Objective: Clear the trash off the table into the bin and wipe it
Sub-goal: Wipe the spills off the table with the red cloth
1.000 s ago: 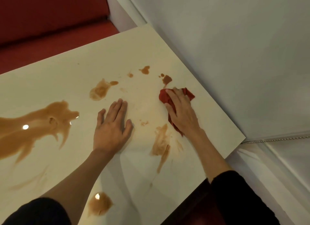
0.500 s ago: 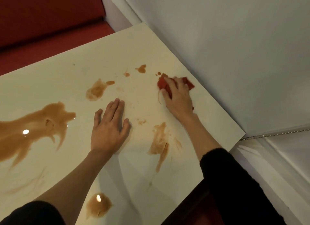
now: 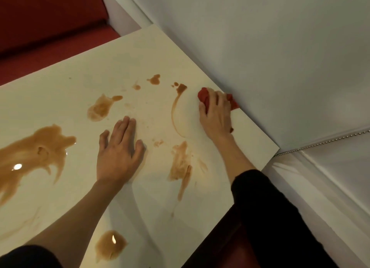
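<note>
Far left of the left hand, large spill (image 3: 36,147): glossy brown liquid, ragged and splayed, with a bright lamp glint, lying on the smooth cream table (image 3: 70,99).
Red bench (image 3: 50,37): up-left of the left hand, beyond the table's far edge; matte red upholstery.
Small puddle (image 3: 110,245): nearer the camera than the left hand; rounded and shiny.
Blot (image 3: 100,109): just beyond the left hand's fingertips; thin, dull, pear-shaped.
Left hand (image 3: 118,151): flat on the table, fingers straight and close together, holding nothing.
Smear (image 3: 181,165): right of the left hand; streaky, dragged out to a thin tail.
Curved trail (image 3: 174,115): further right; a fine brown arc hanging from a dark drop (image 3: 181,87).
Red cloth (image 3: 204,97): well right of the left hand; soft and crumpled, at the table's edge against the white padded wall (image 3: 280,67).
Right hand (image 3: 216,115): fingers curled over the red cloth, pressing it down.
Change: the right hand and red cloth have slid away from the left hand to the wall, uncovering the dark drop and lengthening the curved trail; the left hand has stayed put.
</note>
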A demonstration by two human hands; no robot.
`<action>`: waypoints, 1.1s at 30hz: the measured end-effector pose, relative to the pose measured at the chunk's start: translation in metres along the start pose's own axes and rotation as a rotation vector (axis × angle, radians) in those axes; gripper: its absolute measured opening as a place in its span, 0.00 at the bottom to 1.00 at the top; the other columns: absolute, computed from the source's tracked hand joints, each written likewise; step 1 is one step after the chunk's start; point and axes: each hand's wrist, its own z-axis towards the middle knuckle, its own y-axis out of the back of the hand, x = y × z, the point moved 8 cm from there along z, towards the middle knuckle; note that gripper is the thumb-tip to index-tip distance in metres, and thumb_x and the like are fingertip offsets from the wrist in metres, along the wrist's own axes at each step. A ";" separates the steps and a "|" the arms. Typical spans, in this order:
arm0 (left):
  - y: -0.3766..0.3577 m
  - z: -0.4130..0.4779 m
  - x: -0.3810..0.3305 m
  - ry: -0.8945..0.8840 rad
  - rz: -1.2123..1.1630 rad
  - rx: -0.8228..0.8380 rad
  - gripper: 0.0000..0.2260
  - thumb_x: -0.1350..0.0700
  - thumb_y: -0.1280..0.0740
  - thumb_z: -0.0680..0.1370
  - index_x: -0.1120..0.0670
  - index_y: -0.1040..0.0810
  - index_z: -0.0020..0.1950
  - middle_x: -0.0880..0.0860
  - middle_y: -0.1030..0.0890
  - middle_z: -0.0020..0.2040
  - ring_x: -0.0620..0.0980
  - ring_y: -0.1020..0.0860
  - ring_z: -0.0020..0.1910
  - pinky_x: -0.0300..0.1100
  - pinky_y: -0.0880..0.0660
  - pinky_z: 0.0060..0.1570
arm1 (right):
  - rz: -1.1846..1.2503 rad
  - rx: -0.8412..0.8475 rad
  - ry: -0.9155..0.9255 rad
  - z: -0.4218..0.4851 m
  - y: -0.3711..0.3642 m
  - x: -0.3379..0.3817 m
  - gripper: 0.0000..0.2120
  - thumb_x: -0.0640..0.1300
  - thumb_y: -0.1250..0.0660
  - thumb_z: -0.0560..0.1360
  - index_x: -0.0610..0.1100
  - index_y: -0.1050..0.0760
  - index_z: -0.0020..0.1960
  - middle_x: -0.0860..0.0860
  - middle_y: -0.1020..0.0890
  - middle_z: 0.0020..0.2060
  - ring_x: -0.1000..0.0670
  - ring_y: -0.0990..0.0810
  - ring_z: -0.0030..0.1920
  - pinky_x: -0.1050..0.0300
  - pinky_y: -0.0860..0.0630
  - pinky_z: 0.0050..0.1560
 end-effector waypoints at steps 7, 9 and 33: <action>0.001 -0.001 -0.001 -0.018 -0.005 0.002 0.30 0.43 0.53 0.79 0.54 0.42 0.79 0.51 0.42 0.79 0.46 0.45 0.78 0.51 0.52 0.75 | 0.126 0.192 0.381 -0.117 0.018 0.020 0.22 0.49 0.40 0.79 0.48 0.34 0.73 0.46 0.32 0.71 0.45 0.37 0.73 0.46 0.40 0.72; 0.001 -0.001 -0.002 -0.015 -0.012 0.000 0.29 0.43 0.53 0.79 0.54 0.42 0.79 0.51 0.42 0.79 0.46 0.45 0.78 0.51 0.52 0.75 | 0.089 0.156 0.339 -0.116 0.034 -0.015 0.22 0.49 0.40 0.77 0.49 0.31 0.71 0.46 0.31 0.70 0.46 0.35 0.72 0.43 0.41 0.73; 0.002 -0.001 -0.003 -0.016 -0.020 -0.015 0.29 0.44 0.51 0.79 0.54 0.41 0.78 0.51 0.41 0.78 0.46 0.45 0.77 0.51 0.51 0.74 | -0.027 0.178 0.031 -0.096 0.044 -0.091 0.29 0.64 0.51 0.77 0.52 0.35 0.73 0.46 0.37 0.75 0.42 0.41 0.76 0.36 0.47 0.73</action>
